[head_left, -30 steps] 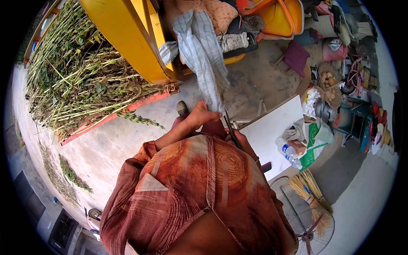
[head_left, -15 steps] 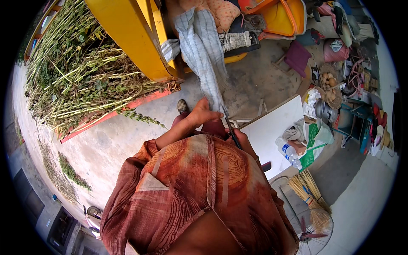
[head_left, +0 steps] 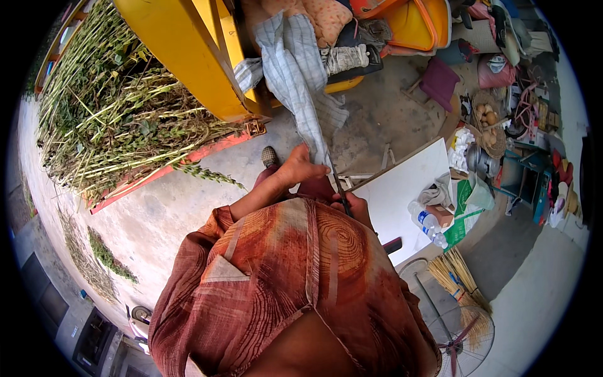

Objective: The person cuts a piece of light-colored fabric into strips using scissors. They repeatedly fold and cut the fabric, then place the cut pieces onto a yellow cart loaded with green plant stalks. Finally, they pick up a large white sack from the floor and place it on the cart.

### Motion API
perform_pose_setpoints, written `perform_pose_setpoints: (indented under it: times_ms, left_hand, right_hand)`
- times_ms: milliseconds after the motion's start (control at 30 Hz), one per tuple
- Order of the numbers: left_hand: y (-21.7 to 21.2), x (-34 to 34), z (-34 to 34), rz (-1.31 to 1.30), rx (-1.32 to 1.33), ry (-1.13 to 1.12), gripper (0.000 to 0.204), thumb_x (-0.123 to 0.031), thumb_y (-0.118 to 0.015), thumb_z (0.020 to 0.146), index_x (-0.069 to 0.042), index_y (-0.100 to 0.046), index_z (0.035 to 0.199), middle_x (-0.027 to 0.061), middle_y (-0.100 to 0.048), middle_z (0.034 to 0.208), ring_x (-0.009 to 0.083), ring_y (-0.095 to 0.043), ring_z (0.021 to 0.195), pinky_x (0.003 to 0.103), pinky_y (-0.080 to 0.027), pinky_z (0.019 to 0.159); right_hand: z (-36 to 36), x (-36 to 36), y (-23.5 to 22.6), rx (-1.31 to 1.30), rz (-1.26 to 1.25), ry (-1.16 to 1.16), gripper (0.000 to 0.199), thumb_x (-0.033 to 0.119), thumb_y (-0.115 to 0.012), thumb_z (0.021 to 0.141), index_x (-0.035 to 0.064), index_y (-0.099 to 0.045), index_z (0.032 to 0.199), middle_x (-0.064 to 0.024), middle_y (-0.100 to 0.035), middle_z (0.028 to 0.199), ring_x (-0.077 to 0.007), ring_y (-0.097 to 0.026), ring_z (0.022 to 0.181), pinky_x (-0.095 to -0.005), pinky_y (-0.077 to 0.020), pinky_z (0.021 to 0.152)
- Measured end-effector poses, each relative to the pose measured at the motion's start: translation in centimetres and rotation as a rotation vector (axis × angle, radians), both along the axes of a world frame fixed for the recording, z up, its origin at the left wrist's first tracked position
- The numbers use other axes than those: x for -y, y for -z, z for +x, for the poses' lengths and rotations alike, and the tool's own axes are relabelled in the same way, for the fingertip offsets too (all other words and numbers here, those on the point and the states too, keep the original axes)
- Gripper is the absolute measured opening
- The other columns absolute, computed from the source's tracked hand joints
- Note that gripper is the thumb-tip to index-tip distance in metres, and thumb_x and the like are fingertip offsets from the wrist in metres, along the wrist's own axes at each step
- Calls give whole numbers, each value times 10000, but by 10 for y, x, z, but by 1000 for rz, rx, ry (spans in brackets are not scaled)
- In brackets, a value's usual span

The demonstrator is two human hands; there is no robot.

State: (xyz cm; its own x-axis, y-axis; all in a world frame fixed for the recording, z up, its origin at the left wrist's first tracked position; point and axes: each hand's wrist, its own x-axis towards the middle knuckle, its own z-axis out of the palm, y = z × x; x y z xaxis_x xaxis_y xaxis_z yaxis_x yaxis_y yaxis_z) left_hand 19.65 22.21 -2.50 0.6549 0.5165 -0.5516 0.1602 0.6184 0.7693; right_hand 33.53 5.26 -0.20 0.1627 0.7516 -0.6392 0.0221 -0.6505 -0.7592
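A pale blue-grey checked cloth [head_left: 292,75] hangs from the yellow machine down to my hands. My left hand [head_left: 296,168] pinches its lower end between thumb and fingers. Lower and to the right, my right hand [head_left: 355,208] is closed round long, dark scissors [head_left: 339,182]. They point up along the cloth's right edge, close to my left fingertips. Their handles are partly hidden by my fingers, and how far the blades part cannot be made out. On the cloth's right side a loose flap [head_left: 331,113] stands away from the main piece.
A yellow machine frame [head_left: 188,56] stands ahead, beside a heap of cut green stalks [head_left: 113,119] at left. To the right is a white board [head_left: 389,195] with a plastic bottle [head_left: 427,223]. Beyond are a purple stool [head_left: 438,81], straw broom [head_left: 461,283] and caged fan [head_left: 461,342].
The cloth's right-hand flap has swung outward to the right, away from the main piece. My right hand and the scissors have shifted slightly; my left hand stays in place on the cloth.
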Motion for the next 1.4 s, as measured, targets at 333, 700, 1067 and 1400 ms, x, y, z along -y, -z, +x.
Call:
perform_pose_setpoints:
  times_ms: [333, 700, 1067, 1400]
  left_hand:
    - [16, 3, -22, -371, 69, -61, 120, -97, -590, 838, -47, -614, 945, -2, -624, 851, 98, -588, 766, 243, -509, 673]
    - [5, 5, -25, -515, 47, -119, 96, -27, -614, 794, -86, -622, 870, -43, -604, 792, 51, -561, 732, 220, -516, 674]
    - [32, 26, -12, -376, 59, -322, 328, 107, -642, 702, -99, -523, 927, -43, -489, 739, 94, -553, 678, 255, -534, 633]
    - [33, 23, -15, -273, 78, -269, 354, 107, -676, 676, -58, -505, 939, -20, -467, 699, 115, -557, 655, 260, -532, 612]
  right_hand:
    - [11, -4, 8, 23, 44, -44, 377, 194, -721, 726, 0, -542, 994, 20, -483, 568, -53, -451, 536, -217, -389, 511]
    - [23, 13, 22, -197, -27, -120, 423, 254, -579, 857, 34, -439, 1190, -34, -549, 755, -78, -524, 686, -199, -412, 635]
    - [0, 18, 30, -268, -190, -3, 280, 264, -412, 923, 72, -565, 1057, 24, -486, 690, -54, -458, 601, -184, -368, 552]
    - [-4, 10, 28, -362, -128, 8, 260, 177, -428, 912, 34, -494, 1118, 6, -490, 659, -69, -479, 592, -196, -388, 557]
